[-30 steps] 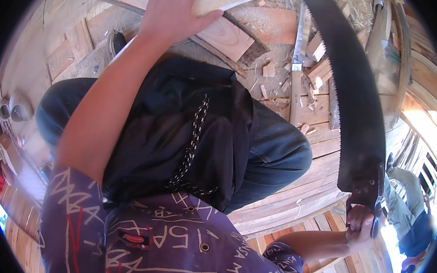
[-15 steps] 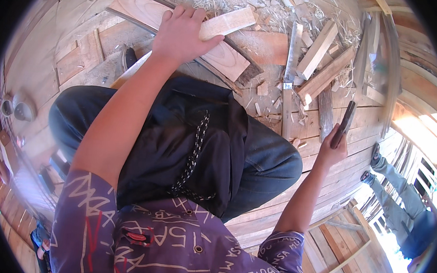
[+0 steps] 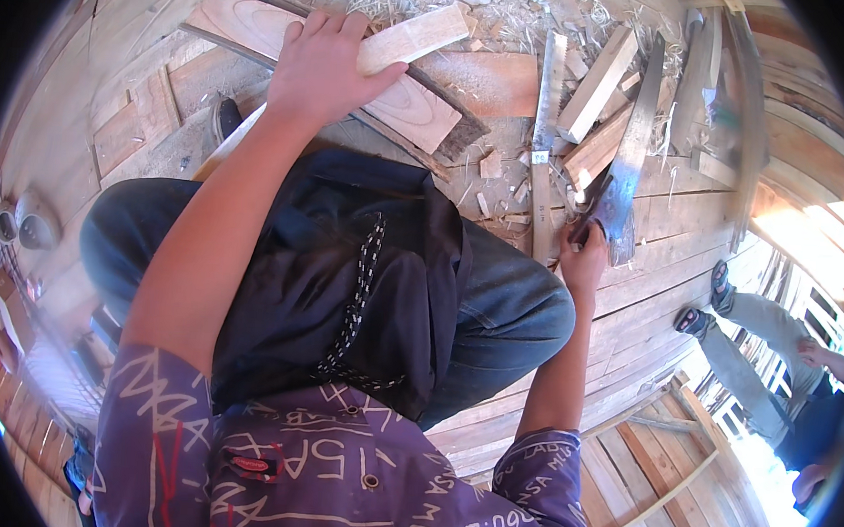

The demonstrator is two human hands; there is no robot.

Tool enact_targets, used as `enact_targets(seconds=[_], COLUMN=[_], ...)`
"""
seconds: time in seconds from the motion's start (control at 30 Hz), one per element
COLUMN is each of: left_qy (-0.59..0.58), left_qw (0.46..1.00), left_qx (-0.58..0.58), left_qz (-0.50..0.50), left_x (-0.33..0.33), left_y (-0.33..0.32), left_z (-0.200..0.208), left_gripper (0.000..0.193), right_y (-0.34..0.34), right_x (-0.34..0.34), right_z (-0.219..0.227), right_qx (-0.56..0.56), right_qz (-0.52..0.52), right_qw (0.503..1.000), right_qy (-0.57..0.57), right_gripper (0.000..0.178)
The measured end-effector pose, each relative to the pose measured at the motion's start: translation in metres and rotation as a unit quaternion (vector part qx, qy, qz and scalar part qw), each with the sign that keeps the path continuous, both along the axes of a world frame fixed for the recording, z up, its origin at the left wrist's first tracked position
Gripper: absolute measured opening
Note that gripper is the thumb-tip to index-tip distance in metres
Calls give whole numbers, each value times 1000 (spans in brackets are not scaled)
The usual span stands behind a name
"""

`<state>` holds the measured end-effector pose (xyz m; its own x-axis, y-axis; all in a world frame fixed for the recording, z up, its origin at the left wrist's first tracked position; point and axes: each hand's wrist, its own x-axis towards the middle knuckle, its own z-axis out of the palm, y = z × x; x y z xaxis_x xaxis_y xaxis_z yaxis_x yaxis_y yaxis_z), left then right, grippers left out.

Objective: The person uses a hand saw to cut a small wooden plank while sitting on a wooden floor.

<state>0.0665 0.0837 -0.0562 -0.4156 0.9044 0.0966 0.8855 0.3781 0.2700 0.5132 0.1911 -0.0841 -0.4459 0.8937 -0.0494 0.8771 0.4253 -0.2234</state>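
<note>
My left hand [image 3: 317, 72] is closed over one end of a short pale wooden block [image 3: 417, 39], pressing it down on a wide board [image 3: 416, 110]. The block lies slantwise across that board, and its far end sticks out past my thumb. Dark-edged pieces run along the board's sides. Out to the right, my right hand [image 3: 585, 253] grips the dark handle of a hand saw [image 3: 636, 132]. Its broad blade points away from me, over the wood offcuts, with a bluish sheen near the handle.
A long narrow tool with a toothed edge [image 3: 549, 89] lies between the board and a squared timber [image 3: 598, 82]. Shavings and scraps litter the plank floor. Curved timbers [image 3: 745, 118] stand at the right. A person [image 3: 761, 358] is at the far right, legs stretched toward me.
My right hand has moved left and inward with the saw, whose blade has turned to show its flat side. My left hand stays on the block; the view has shifted slightly.
</note>
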Motion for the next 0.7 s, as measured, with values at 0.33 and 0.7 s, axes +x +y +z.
enact_targets(seconds=[0.33, 0.7], left_qy=[4, 3], left_qw=[1000, 999], left_qx=[-12, -39], left_qz=[-1, 0], left_x=[-1, 0], left_y=[-1, -1], left_z=[1, 6], left_gripper=[58, 63], right_y=[-51, -32], right_x=[-26, -22], right_z=[20, 61], right_qx=[-51, -228], right_qz=[14, -89], right_qw=[996, 951], right_qy=[66, 189], right_gripper=[42, 22])
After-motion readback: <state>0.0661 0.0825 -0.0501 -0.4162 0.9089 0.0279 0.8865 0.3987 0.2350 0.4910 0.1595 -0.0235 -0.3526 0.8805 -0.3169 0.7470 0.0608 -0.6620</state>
